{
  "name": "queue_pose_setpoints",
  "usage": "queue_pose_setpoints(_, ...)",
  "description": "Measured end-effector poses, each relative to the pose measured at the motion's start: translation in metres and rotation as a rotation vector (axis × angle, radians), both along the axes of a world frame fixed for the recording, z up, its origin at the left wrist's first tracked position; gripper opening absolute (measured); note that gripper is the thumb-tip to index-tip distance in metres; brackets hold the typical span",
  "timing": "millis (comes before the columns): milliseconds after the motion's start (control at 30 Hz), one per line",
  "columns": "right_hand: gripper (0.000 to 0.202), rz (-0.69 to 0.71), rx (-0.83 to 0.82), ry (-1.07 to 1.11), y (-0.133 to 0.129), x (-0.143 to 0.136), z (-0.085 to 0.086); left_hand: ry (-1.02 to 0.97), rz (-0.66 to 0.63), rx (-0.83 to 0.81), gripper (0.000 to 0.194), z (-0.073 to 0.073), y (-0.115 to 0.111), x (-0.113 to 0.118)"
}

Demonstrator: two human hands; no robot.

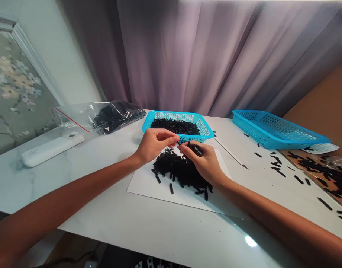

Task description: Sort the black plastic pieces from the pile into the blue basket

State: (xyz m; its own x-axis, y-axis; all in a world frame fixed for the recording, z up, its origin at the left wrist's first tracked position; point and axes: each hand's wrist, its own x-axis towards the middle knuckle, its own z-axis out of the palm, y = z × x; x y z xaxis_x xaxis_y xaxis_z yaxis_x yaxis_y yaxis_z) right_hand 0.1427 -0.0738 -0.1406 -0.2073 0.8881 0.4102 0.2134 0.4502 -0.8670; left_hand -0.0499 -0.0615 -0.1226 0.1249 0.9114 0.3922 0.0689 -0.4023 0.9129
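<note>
My left hand [157, 144] is closed in a pinch at the centre, with a small slim black piece [178, 143] at its fingertips. Close beside it, my right hand [201, 158] is curled around a shiny black object [197, 149]; its kind is mostly hidden by the fingers. The right thumb and fingertip also meet near the small piece. Below both hands, a heap of slim black pieces [173, 167] lies on a white sheet [148, 190]. Just behind the hands stands a blue basket [207, 128] holding many similar black pieces [173, 125].
A second blue basket [279, 139] stands at the right. Loose black pieces [276, 163] are scattered beside it, some on brown cardboard [295, 162]. A thin white stick with a dark tip [229, 152] lies nearby. At left are a clear zip bag [112, 115] and a white elongated device [52, 149].
</note>
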Motion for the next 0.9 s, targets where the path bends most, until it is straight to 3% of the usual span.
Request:
queue_pose_setpoints(167, 0.017, -0.043, 0.048, -0.001, -0.008, -0.003, 0.004, -0.025, -0.03, 0.017, 0.023, 0.0, -0.004, 0.001)
queue_pose_setpoints(433, 0.018, -0.028, 0.055, 0.016, -0.005, 0.0, 0.006, 0.052, -0.069, 0.086, 0.019, 0.005, -0.006, -0.005)
queue_pose_setpoints(633, 0.016, -0.027, 0.078, 0.027, -0.005, 0.002, 0.006, 0.358, 0.027, 0.45, 0.004, 0.01, -0.009, -0.011)
queue_pose_setpoints(767, 0.015, -0.028, 0.075, 0.015, -0.005, 0.002, 0.006, 0.363, 0.101, 0.585, 0.013, 0.01, -0.012, -0.011)
queue_pose_setpoints(900, 0.014, -0.024, 0.077, 0.01, -0.004, 0.003, 0.006, 0.395, 0.101, 0.661, 0.002, 0.011, -0.011, -0.012)
